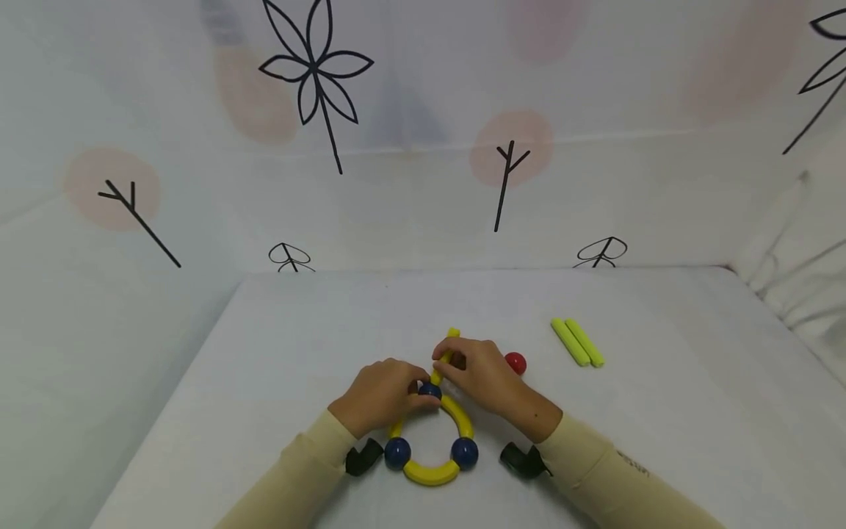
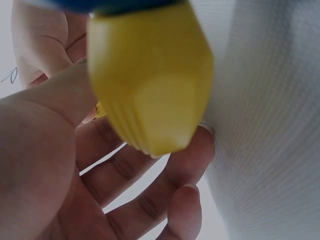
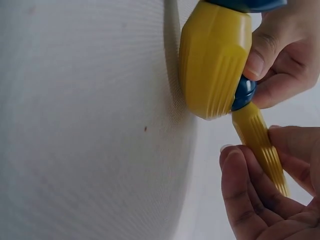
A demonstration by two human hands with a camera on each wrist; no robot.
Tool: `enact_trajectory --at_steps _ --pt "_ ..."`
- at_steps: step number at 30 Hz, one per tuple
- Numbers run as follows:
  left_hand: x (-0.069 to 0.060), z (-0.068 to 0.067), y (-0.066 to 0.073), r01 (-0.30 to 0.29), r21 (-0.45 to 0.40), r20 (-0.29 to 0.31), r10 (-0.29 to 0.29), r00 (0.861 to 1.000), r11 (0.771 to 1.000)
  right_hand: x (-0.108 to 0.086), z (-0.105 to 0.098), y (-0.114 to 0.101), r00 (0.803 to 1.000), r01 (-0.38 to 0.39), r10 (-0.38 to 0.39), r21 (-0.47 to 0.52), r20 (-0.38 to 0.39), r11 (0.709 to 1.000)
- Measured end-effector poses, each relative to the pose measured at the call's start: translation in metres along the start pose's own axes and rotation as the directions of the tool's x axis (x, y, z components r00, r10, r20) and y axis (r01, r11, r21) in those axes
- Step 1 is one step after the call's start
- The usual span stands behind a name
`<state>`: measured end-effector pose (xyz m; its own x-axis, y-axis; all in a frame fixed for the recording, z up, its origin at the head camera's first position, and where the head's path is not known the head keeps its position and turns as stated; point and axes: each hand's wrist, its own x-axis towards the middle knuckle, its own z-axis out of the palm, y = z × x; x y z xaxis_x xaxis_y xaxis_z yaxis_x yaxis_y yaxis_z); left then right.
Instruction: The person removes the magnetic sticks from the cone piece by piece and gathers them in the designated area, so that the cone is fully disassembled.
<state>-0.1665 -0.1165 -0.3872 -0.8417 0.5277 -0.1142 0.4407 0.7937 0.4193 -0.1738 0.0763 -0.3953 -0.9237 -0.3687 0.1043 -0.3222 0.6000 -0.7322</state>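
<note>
A ring of curved yellow rods (image 1: 431, 474) and blue balls (image 1: 465, 453) lies on the white table. My left hand (image 1: 380, 397) pinches the blue ball (image 1: 430, 390) at the far side of the ring between thumb and fingers. Between its thumb and fingertips, my right hand (image 1: 485, 373) holds a ridged yellow rod (image 3: 257, 142), whose near end meets that ball (image 3: 245, 93). The rod points away from the ring. A closer curved yellow piece (image 2: 150, 80) fills much of the left wrist view and covers part of the left fingers.
Just right of my right hand sits a red ball (image 1: 515, 363). Two yellow-green rods (image 1: 577, 342) lie side by side farther right. Dark wrist cameras (image 1: 364, 457) hang below both forearms. A patterned white cloth wall (image 1: 410, 213) stands behind the table.
</note>
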Motion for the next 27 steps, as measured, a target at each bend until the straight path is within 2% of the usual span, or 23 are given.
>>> enact_trajectory --at_steps 7,12,16,21,24,27 --pt "-0.001 0.002 -0.001 0.005 0.001 -0.002 -0.005 1.000 1.000 -0.001 0.001 -0.002 1.000 -0.003 0.003 -0.001 -0.001 1.000" --pt "-0.001 0.002 0.000 0.033 -0.003 0.009 -0.032 0.999 0.999 0.001 -0.012 -0.005 0.993 0.034 -0.035 -0.008 -0.117 0.999" --pt "0.000 0.002 0.001 0.066 -0.009 0.029 -0.065 0.997 0.998 0.001 -0.034 -0.004 0.980 0.029 -0.021 0.040 -0.196 0.999" --pt "0.002 0.003 0.002 0.061 -0.003 0.013 -0.061 0.998 0.998 -0.004 -0.072 0.001 0.967 -0.013 0.025 0.048 -0.252 0.999" --pt "0.003 0.003 0.002 0.059 0.002 0.000 -0.059 0.998 0.998 -0.009 -0.098 0.008 0.969 -0.030 0.032 0.011 -0.245 0.999" --pt "0.004 0.001 0.002 0.062 0.000 -0.005 -0.062 0.998 0.998 -0.015 -0.120 0.020 0.982 -0.049 0.044 -0.023 -0.185 0.999"
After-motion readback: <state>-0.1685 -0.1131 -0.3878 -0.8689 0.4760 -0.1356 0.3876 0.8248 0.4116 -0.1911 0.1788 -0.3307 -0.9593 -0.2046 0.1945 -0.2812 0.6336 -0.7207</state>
